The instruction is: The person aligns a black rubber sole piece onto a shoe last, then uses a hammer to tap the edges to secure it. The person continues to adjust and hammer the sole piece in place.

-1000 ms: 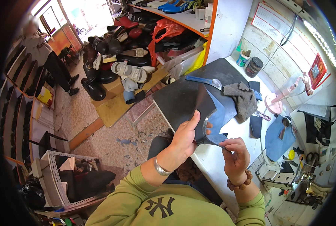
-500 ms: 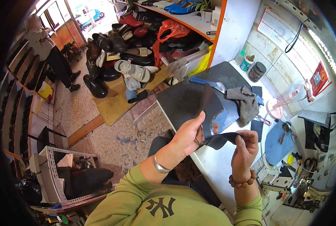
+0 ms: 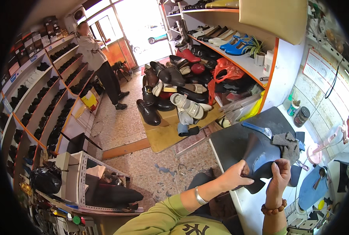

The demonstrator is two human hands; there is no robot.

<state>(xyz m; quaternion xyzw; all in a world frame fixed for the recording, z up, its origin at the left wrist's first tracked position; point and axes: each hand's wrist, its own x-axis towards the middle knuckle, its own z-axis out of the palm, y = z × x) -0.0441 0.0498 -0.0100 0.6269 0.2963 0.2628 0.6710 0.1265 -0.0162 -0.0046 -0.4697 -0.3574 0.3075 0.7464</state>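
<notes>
Both hands work on a black, leather-like boot shaft or upper piece (image 3: 254, 148), curved, with a grey-blue inner side showing. My left hand (image 3: 234, 176) grips its near left edge, thumb on top and fingers partly hidden. My right hand (image 3: 278, 178) pinches the near right edge between thumb and bent fingers. A dark strip of the piece hangs down between the two hands. Beyond it, a blue-handled tool (image 3: 256, 128) lies on a black mat (image 3: 231, 138), and a grey rag (image 3: 287, 145) sits to the right.
Shoes (image 3: 170, 84) are heaped on a low wooden platform (image 3: 162, 143) ahead. A person (image 3: 100, 62) stands near the doorway. Jars (image 3: 301, 116) stand by the wall, and a blue piece (image 3: 313, 188) lies at the right. A metal-framed bin (image 3: 82, 178) stands at lower left.
The view has swung left, bringing more shelves and the doorway in. My hands remain on the black piece; its right-hand part, stretched out between them before, now hangs lower and folded.
</notes>
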